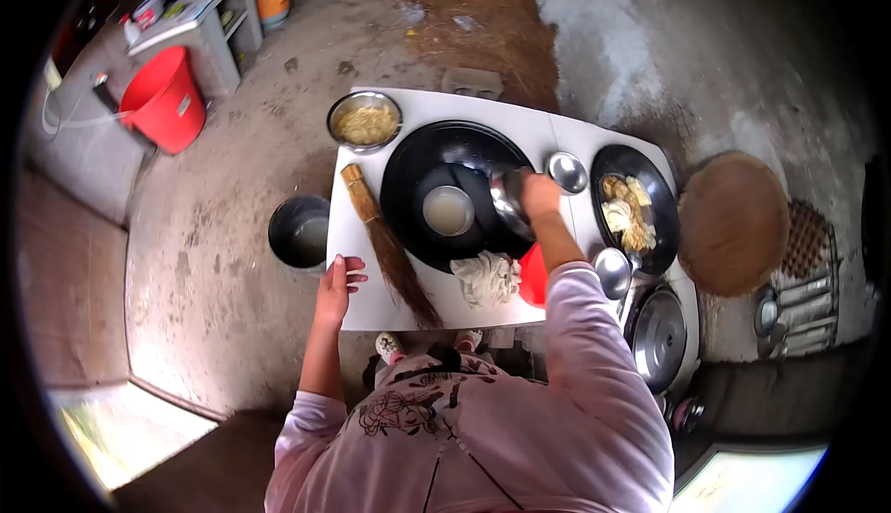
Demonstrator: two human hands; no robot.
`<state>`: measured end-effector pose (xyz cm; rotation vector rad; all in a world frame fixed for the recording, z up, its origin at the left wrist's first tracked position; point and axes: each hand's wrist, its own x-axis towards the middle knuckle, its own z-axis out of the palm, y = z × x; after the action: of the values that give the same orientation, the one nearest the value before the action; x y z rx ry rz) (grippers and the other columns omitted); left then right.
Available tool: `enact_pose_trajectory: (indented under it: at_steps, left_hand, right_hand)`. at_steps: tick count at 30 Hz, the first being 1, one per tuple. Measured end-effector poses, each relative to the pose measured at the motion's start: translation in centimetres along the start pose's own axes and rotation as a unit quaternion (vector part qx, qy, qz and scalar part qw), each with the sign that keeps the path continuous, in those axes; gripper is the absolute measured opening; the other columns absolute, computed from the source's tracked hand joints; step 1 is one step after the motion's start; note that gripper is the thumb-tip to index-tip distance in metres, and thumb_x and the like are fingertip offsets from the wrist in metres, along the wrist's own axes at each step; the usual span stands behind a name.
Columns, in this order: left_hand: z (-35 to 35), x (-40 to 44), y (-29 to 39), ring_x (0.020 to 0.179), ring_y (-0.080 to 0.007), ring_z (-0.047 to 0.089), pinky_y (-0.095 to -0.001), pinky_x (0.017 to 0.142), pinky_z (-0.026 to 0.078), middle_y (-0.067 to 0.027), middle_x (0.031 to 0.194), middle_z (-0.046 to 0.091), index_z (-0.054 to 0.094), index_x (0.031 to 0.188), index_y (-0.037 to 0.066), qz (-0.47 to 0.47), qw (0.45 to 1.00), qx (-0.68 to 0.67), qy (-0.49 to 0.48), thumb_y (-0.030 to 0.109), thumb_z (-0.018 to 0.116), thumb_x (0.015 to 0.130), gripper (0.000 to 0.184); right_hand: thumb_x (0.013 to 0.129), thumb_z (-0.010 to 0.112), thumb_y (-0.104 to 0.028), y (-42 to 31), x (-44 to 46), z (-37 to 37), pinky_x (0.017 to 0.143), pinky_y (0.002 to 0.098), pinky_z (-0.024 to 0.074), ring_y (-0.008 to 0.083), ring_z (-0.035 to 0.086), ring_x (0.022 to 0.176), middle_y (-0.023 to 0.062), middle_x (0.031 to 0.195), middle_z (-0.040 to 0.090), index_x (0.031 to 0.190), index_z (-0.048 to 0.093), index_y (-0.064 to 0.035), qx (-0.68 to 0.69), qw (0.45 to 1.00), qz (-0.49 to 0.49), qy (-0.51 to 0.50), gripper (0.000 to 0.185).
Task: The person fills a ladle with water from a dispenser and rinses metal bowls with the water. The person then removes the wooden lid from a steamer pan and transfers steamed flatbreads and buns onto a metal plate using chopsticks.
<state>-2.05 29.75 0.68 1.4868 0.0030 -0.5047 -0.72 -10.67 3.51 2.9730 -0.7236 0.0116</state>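
Observation:
My right hand (540,199) grips the rim of a metal bowl (509,199), which is tipped on its side over the right part of a large black wok (401,174). Pale, cloudy liquid (448,211) shows as a round patch low in the wok. By the left edge of the white-topped counter (371,304), my left hand (343,276) holds nothing, its fingers apart. A straw brush (380,234) lies between that hand and the wok. Close to my right forearm are a crumpled pale cloth (487,279) and a red container (533,276), partly covered by the arm.
A bowl of pale shredded food (366,123) stands at the back left corner. To the right are a small metal bowl (566,172), a black pan with food (664,234) and a lid (658,339). A dark bucket (299,232) and red bucket (167,100) stand left.

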Motion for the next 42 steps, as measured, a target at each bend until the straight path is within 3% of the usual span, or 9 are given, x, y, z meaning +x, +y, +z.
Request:
enact_pose_trajectory:
  at_steps: [2,7,9,11,13,18,21,27,42]
  left_hand:
    - [0.1,0.5,0.1,0.074,-0.0149,0.057,-0.025,0.063,0.041,-0.0063,0.089,0.058,0.052,0.095,0.003,0.027,0.999,0.024,-0.019,0.048,0.029,0.086,0.051]
    - [0.1,1.2,-0.4,0.074,-0.0153,0.057,-0.0245,0.062,0.042,-0.0074,0.089,0.058,0.051,0.096,0.003,-0.025,1.0,-0.002,0.003,0.049,0.029,0.086,0.053]
    - [1.7,1.3,0.1,0.073,-0.0153,0.057,-0.0242,0.062,0.042,-0.0074,0.089,0.058,0.051,0.096,0.003,-0.03,0.999,-0.023,0.008,0.049,0.03,0.086,0.052]
    - [3.3,1.4,0.0,0.073,-0.0153,0.057,-0.0242,0.061,0.042,-0.0074,0.089,0.058,0.051,0.096,0.003,-0.029,0.999,0.005,-0.019,0.049,0.03,0.086,0.052]
    - [4.5,2.3,0.5,0.073,-0.0152,0.057,-0.0243,0.061,0.042,-0.0075,0.089,0.058,0.051,0.096,0.003,-0.007,0.998,0.049,-0.05,0.049,0.03,0.086,0.051]
    - [6.9,3.4,0.2,0.073,-0.0147,0.056,-0.0238,0.061,0.042,-0.0071,0.088,0.058,0.052,0.096,0.004,-0.044,0.998,0.018,-0.028,0.048,0.03,0.086,0.051]
    - [9.9,3.9,0.5,0.073,-0.0141,0.056,-0.0237,0.062,0.041,-0.0069,0.088,0.058,0.052,0.096,0.004,-0.048,0.998,0.031,-0.021,0.048,0.031,0.086,0.05]
    - [16.0,5.3,0.7,0.073,-0.0131,0.056,-0.0234,0.061,0.04,-0.0062,0.088,0.058,0.053,0.097,0.005,-0.038,0.991,0.116,-0.059,0.048,0.031,0.086,0.05]
    - [30.0,8.3,-5.3,0.069,-0.0116,0.057,-0.0236,0.055,0.04,-0.0054,0.084,0.059,0.054,0.096,0.003,-0.021,0.963,0.238,-0.125,0.046,0.034,0.085,0.049]
  right_hand:
    - [0.074,0.048,-0.006,-0.1,-1.6,-1.2,0.069,0.0374,0.0458,0.0341,0.057,0.077,0.0216,0.079,0.058,0.085,0.057,0.0012,0.242,0.947,0.053,0.206,0.016]
    - [0.078,0.054,-0.011,1.1,-2.7,-9.8,0.062,0.0275,0.0461,0.0137,0.055,0.067,0.003,0.077,0.058,0.085,0.055,0.0012,0.837,0.531,0.06,0.115,0.014]
    - [0.076,0.054,-0.008,0.0,-1.5,-4.6,0.062,0.0322,0.0472,0.0192,0.058,0.07,0.0077,0.081,0.059,0.086,0.055,-0.0004,0.848,0.511,0.136,0.029,0.013]
    - [0.073,0.054,-0.01,-0.4,-1.0,-0.5,0.062,0.0353,0.0475,0.0266,0.06,0.07,0.0137,0.08,0.06,0.085,0.055,-0.0006,0.065,0.997,0.017,0.032,0.015]
    - [0.072,0.055,-0.014,1.2,-1.2,0.5,0.063,0.0387,0.0474,0.0363,0.057,0.066,0.0209,0.073,0.058,0.083,0.054,-0.0013,0.195,0.977,0.024,0.078,0.017]
    - [0.078,0.057,-0.015,4.1,-1.7,-5.7,0.063,0.0333,0.0476,0.0202,0.057,0.066,0.0096,0.082,0.057,0.091,0.048,-0.0014,0.909,0.398,0.07,0.1,0.021]
    - [0.075,0.053,-0.016,4.5,0.2,0.2,0.066,0.0401,0.0468,0.0308,0.058,0.071,0.0174,0.073,0.059,0.082,0.056,-0.0049,0.226,0.971,0.065,0.045,0.014]
    - [0.077,0.049,-0.018,17.1,-3.8,3.8,0.064,0.0397,0.044,0.036,0.057,0.07,0.0228,0.074,0.058,0.085,0.052,0.0027,0.553,0.747,0.346,0.127,0.022]
    - [0.074,0.051,-0.029,31.2,-3.6,14.4,0.079,0.0415,0.0426,0.0356,0.053,0.092,0.0198,0.097,0.056,0.092,0.052,-0.0062,0.293,0.861,0.412,-0.057,0.029]
